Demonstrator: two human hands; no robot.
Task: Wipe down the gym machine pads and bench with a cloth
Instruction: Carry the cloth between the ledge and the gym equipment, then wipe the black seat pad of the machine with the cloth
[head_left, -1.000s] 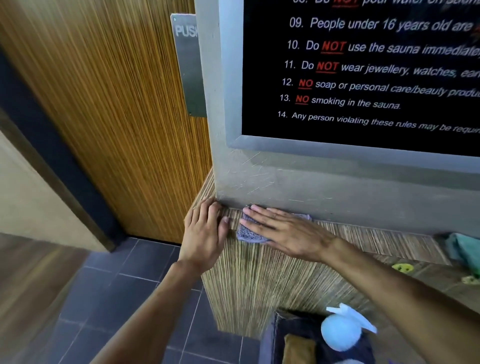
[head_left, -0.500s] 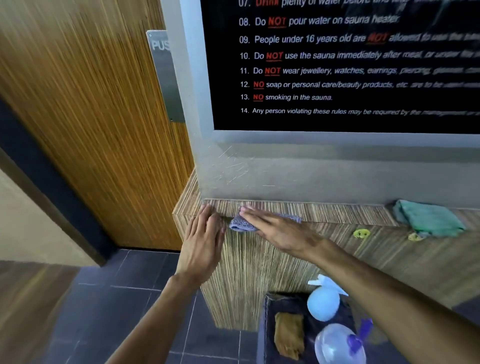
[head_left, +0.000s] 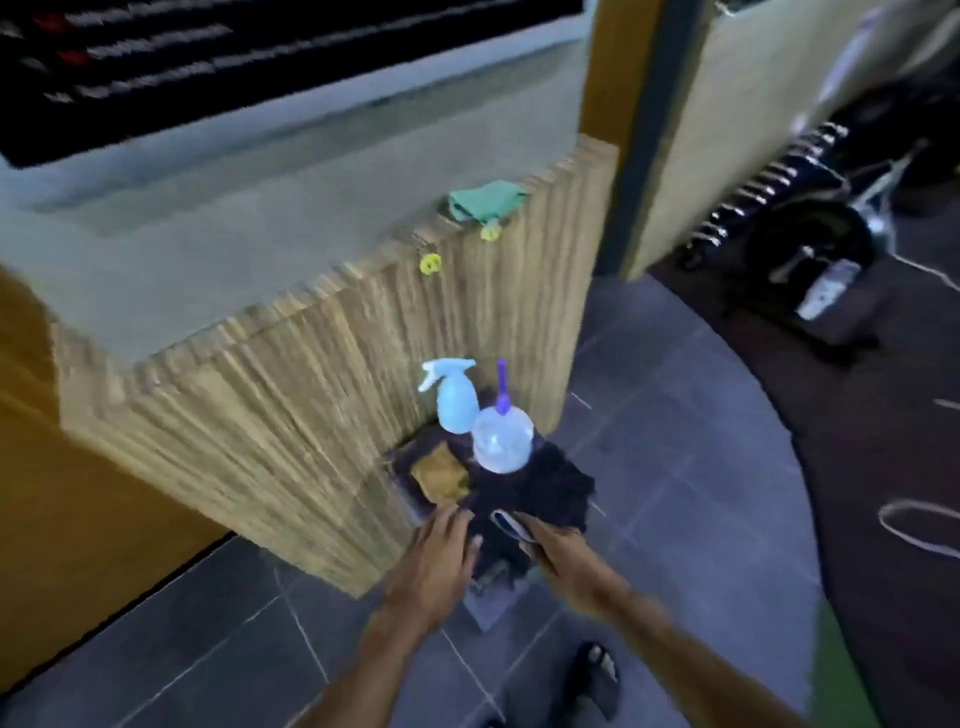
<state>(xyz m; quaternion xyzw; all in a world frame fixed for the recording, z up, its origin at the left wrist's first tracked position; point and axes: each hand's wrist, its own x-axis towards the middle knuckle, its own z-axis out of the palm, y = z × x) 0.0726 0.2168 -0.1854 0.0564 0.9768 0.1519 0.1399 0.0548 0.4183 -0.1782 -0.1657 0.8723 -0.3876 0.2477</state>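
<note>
Both hands down at the dark caddy (head_left: 561, 488): left hand (head_left: 441, 566) open-fingered over its near edge, right hand (head_left: 558, 558) gripping grey cloth (head_left: 511, 525); two spray bottles (head_left: 457, 400) standing inside, green cloth (head_left: 485, 200) on the ledge above

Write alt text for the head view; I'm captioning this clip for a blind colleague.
Both hands reach down to a dark caddy on the tiled floor: the left hand open at its edge, the right hand holding a grey cloth. Two spray bottles stand in it; a green cloth lies on the wooden ledge.
</note>
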